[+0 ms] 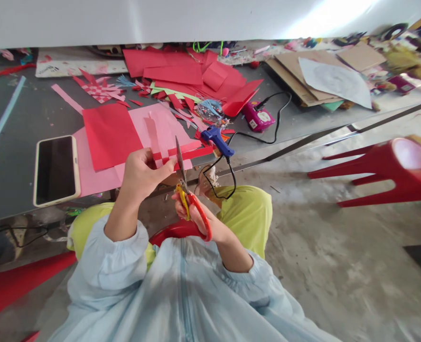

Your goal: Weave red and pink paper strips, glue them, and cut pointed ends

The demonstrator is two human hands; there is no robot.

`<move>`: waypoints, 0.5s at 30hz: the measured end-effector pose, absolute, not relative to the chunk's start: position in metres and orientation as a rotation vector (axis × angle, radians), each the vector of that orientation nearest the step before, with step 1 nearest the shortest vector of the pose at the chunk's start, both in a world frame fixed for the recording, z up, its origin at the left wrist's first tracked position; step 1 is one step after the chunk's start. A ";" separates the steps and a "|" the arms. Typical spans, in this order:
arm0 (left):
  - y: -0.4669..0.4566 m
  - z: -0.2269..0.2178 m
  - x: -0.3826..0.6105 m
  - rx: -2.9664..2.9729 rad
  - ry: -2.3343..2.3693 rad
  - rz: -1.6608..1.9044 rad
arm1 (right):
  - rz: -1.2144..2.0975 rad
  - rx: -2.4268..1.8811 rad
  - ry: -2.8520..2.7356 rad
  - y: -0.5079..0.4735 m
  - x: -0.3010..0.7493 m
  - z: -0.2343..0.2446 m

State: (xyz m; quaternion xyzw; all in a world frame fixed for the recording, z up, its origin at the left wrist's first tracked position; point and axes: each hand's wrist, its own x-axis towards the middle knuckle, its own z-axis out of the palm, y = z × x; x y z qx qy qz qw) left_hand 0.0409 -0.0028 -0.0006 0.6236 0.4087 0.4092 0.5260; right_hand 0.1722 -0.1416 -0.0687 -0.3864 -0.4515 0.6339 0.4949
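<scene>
My left hand (142, 173) pinches a small piece of woven red and pink paper strips (165, 153) near the table's front edge. Loose strip ends stick out from it to the right and upward. In my right hand (199, 216) is a pair of scissors (203, 223) with red and yellow handles. Their blades point up and cross the strips beside my left fingers; I cannot tell whether they are cutting into the paper. A red paper sheet (110, 135) lies over pink paper (92, 178) just behind my left hand.
A phone (56, 171) lies at the left. Right of my hands sit a blue glue gun (217, 140) with a black cord and a purple box (258, 117). Red sheets (174, 73), a woven paper piece (98, 89) and cardboard (292, 78) lie further back. A red stool (391, 171) stands right.
</scene>
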 end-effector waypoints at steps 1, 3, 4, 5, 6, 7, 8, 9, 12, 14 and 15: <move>-0.003 -0.001 0.041 1.492 0.980 0.980 | 1.537 -0.924 -1.098 -0.142 0.172 -0.068; -0.002 -0.003 0.041 1.483 0.986 0.982 | 1.536 -0.893 -1.108 -0.141 0.173 -0.067; -0.002 -0.003 0.042 1.477 0.986 0.980 | 1.536 -0.882 -1.111 -0.141 0.173 -0.067; -0.002 -0.003 0.042 1.472 0.985 0.979 | 1.537 -0.877 -1.112 -0.141 0.173 -0.067; -0.002 -0.003 0.042 1.469 0.984 0.979 | 1.540 -0.873 -1.111 -0.141 0.173 -0.067; -0.002 -0.004 0.042 1.469 0.982 0.981 | 1.543 -0.872 -1.108 -0.141 0.173 -0.067; -0.002 -0.004 0.042 1.473 0.977 0.984 | 1.547 -0.873 -1.105 -0.141 0.173 -0.067; -0.002 -0.004 0.042 1.479 0.975 0.985 | 1.547 -0.877 -1.102 -0.141 0.173 -0.066; -0.003 -0.003 0.042 1.498 0.983 0.983 | 1.542 -0.895 -1.104 -0.141 0.173 -0.066; -0.004 -0.001 0.042 1.499 0.993 0.982 | 1.540 -0.902 -1.106 -0.141 0.173 -0.066; -0.004 -0.001 0.042 1.500 0.998 0.983 | 1.538 -0.903 -1.106 -0.141 0.173 -0.066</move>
